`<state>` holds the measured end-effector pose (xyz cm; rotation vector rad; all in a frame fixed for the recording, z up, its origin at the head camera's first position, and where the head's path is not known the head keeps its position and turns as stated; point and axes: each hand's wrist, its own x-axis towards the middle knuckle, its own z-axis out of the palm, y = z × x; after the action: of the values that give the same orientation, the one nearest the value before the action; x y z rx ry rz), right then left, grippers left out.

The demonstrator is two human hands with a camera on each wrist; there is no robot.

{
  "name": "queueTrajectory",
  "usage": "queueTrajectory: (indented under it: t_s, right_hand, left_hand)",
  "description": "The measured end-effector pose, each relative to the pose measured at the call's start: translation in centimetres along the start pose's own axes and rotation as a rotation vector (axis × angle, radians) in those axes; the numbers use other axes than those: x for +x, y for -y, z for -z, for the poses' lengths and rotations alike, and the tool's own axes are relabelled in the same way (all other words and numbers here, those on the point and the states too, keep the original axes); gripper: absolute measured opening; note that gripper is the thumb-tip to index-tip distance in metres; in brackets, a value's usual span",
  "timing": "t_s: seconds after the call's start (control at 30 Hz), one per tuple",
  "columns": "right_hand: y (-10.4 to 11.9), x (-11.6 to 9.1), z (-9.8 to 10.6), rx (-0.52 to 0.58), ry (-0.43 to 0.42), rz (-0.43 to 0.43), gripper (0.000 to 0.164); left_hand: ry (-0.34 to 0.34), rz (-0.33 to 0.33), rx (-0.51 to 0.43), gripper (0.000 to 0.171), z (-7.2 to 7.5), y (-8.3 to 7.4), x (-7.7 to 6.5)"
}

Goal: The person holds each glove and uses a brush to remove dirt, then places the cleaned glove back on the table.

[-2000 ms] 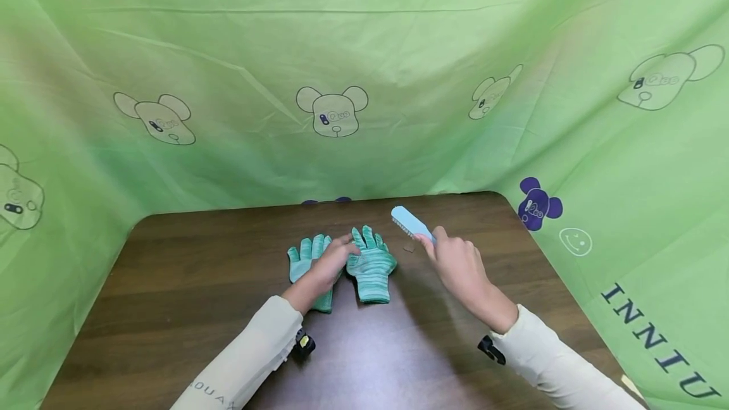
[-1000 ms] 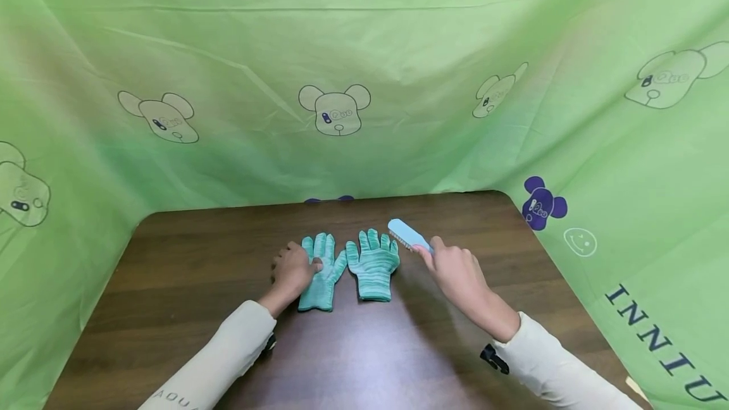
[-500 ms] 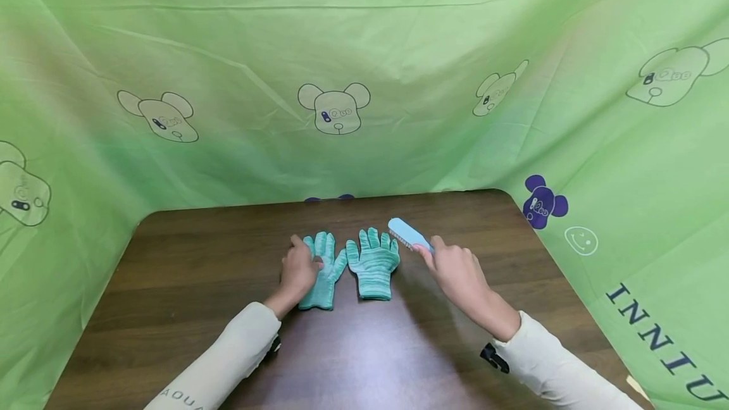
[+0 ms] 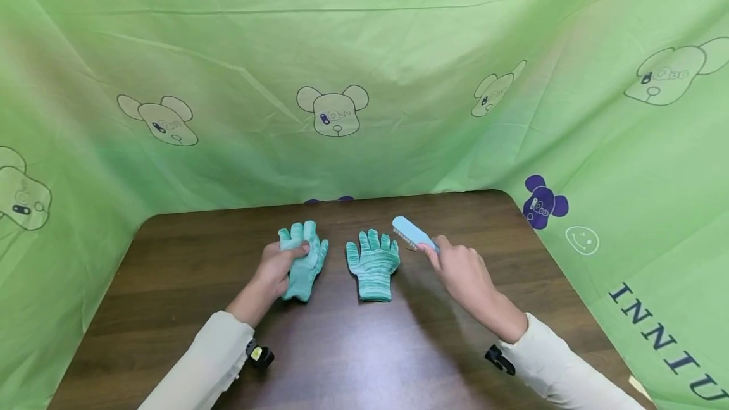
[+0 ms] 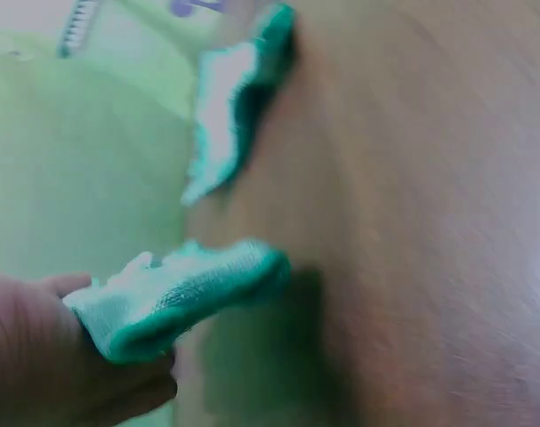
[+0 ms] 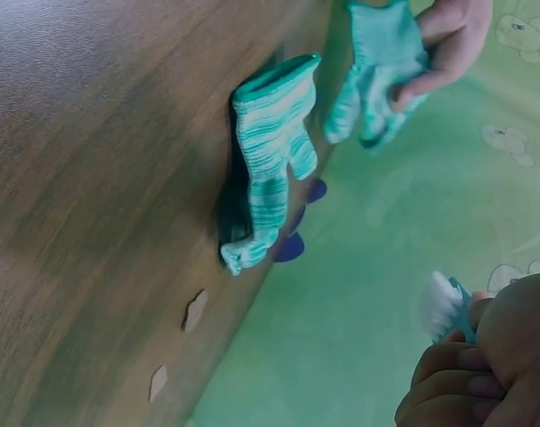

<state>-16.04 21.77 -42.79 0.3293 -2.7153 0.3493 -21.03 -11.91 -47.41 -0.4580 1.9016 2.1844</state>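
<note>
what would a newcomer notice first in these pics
Probably the green glove gripped by the left hand, with a second glove lying to its right on the brown table. Next, the light-blue brush in the right hand. Behind them hangs a bright green cloth printed with cartoon heads.

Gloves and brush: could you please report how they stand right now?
Left hand grips one glove, held off the table. Right hand holds blue brush above the table. Second glove lies between the hands; two small scraps nearby.
</note>
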Motion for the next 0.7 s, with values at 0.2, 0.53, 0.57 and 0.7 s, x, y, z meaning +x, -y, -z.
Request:
queueTrajectory:
  t_s: [0.2, 0.53, 0.57, 0.7]
  right_hand:
    - [0.2, 0.2, 0.4, 0.024, 0.022, -0.011, 0.031]
    - [1.0, 0.2, 2.1, 0.069, 0.018, -0.046, 0.032]
    - [1.2, 0.2, 2.3, 0.071, 0.010, -0.051, 0.032]
    - [2.3, -0.1, 2.6, 0.075, -0.034, -0.043, 0.030]
  left_hand:
    - [0.198, 0.019, -0.311, 0.013, -0.6, -2.1, -0.8]
    - [0.343, 0.032, -0.462, 0.014, -5.4, -2.6, -1.1]
    - [0.351, 0.044, -0.483, 0.016, -6.1, -2.6, -1.2]
    - [0.409, 0.076, -0.611, 0.060, -9.1, -2.4, -1.5]
